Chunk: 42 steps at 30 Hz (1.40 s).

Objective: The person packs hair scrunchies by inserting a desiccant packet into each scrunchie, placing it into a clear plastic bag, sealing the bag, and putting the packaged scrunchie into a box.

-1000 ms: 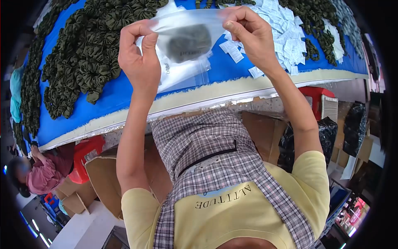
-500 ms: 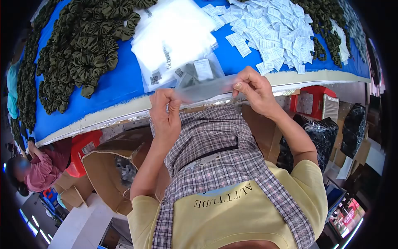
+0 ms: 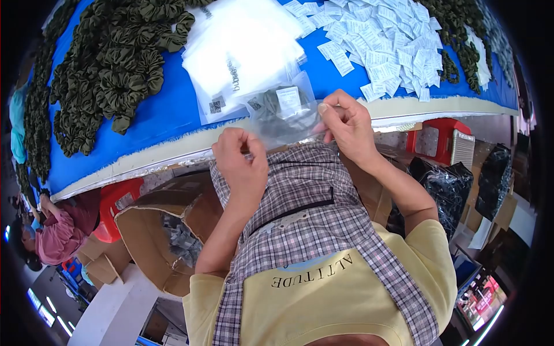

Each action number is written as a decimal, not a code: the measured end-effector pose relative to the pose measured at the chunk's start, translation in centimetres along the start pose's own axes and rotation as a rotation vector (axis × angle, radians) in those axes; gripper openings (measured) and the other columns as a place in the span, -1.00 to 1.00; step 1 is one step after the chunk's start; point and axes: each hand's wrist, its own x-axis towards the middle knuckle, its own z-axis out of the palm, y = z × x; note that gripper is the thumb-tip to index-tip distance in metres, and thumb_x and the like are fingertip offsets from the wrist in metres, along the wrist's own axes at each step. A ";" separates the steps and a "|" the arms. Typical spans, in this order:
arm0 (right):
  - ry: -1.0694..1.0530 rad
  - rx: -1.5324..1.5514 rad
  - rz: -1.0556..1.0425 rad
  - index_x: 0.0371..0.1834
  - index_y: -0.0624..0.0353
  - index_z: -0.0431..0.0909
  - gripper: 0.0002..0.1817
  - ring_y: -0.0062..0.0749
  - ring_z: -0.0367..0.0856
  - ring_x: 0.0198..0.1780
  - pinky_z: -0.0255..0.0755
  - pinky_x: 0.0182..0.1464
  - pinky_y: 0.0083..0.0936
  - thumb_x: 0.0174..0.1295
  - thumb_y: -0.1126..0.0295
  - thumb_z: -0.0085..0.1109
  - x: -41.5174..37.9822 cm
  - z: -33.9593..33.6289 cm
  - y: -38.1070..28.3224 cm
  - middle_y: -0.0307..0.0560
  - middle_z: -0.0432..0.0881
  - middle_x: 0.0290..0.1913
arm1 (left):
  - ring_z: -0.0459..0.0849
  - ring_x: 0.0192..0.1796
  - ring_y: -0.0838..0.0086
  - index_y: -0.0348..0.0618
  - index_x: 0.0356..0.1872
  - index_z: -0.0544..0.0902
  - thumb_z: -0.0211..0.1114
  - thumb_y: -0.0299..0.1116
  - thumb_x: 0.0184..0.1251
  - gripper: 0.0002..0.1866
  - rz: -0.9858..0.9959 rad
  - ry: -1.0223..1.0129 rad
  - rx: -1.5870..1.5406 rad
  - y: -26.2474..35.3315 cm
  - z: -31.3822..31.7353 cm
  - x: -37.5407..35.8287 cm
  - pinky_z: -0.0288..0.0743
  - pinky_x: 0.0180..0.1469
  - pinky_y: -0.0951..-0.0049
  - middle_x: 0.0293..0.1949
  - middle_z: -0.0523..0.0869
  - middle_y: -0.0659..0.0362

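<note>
filled bag (image 3: 281, 112) lowered, hands closer (fingers pinching)

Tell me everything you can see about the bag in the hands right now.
The bag is clear, thin plastic, held by its near edge between the left hand and right hand, over the table edge. Inside lie a dark scrunchie and a small white packet; a square code label shows near its left corner. It tilts away from the person, its far end near the stack of empty bags. Whether it is sealed is unclear.

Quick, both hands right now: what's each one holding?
Left hand: closed, pinching the near edge of the clear bag.
Right hand: closed, pinching the same bag's edge.
</note>
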 end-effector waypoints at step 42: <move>0.488 -0.860 -0.161 -0.08 0.25 0.63 -0.83 -0.30 0.57 -0.20 0.48 -0.12 -0.41 0.31 0.46 0.30 6.9 -3.5 -1.5 -0.08 0.65 -0.19 | 0.58 0.26 0.10 -0.17 0.41 0.50 0.32 -0.48 0.35 -0.43 0.134 0.165 0.546 -4.0 -19.8 4.2 0.42 0.32 0.21 0.25 0.63 0.00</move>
